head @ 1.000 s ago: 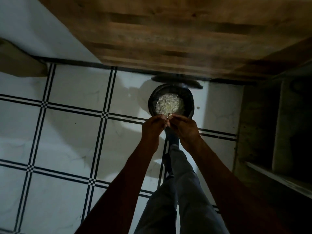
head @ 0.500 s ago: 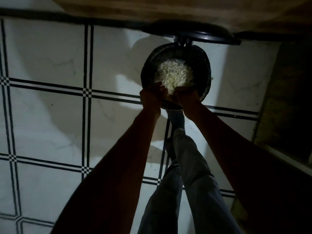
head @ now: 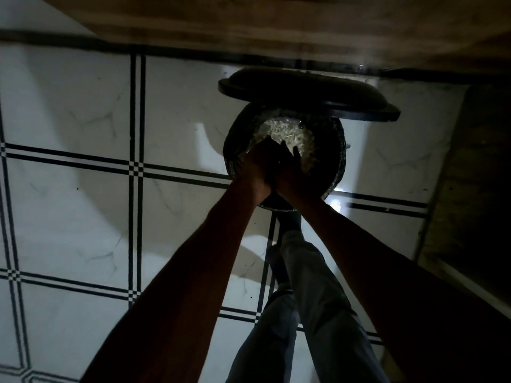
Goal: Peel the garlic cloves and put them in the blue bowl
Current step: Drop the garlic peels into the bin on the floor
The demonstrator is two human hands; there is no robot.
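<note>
A round black pedal bin point(head: 339, 161) stands on the tiled floor with its lid point(head: 304, 98) raised. Pale garlic skins point(head: 287, 131) fill its inside. My left hand point(head: 255, 167) and my right hand point(head: 291, 172) are pressed palm against palm just above the skins, inside the bin's rim. The fingers of both hands point forward, roughly straight. I see nothing held in either hand, though the light is dim. No garlic clove and no blue bowl is in view.
A wooden counter point(head: 276, 23) overhangs the bin at the top. A dark wooden cabinet point(head: 475, 189) stands at the right. My leg in grey trousers point(head: 318, 299) reaches forward, its foot point(head: 289, 221) at the bin's base. White tiles with black lines point(head: 83, 203) cover the floor.
My hands moved forward and down into the bin's mouth. Their fingertips had been pinched together; now the palms are pressed flat against each other. The view has drawn closer to the bin.
</note>
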